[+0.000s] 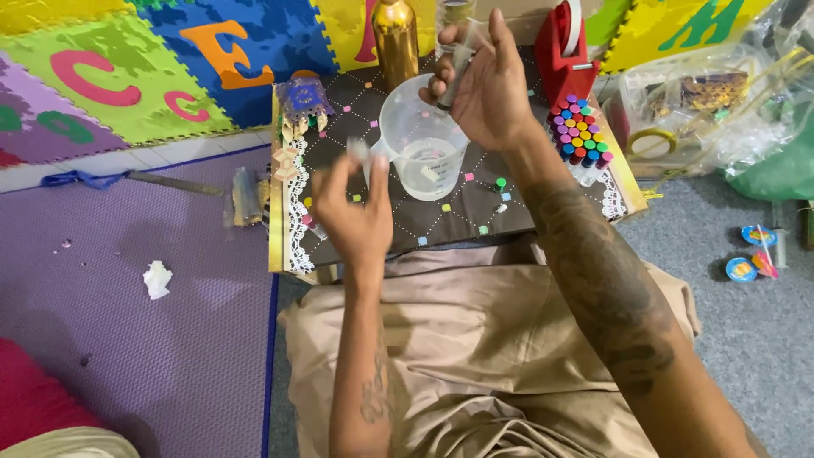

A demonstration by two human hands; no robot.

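Note:
My right hand (pixel 483 85) is raised over a clear plastic measuring jug (pixel 421 140) and grips a clear syringe (pixel 455 72) pointing down toward it. The jug holds a little clear liquid and stands on a small dark-brown table (pixel 407 222) with lace trim. My left hand (pixel 356 208) hovers just left of the jug, pinching a small, blurred vial (pixel 359 151) between thumb and fingers. A block of small bottles with many-coloured caps (pixel 579 129) stands at the table's right side.
A gold bottle (pixel 395 38) and a red tape dispenser (pixel 564 38) stand at the table's far edge. Foam letter mats (pixel 170 59) lie at the back, a purple mat (pixel 127 280) at the left with a crumpled tissue (pixel 157 278). Plastic bags (pixel 712 93) sit to the right.

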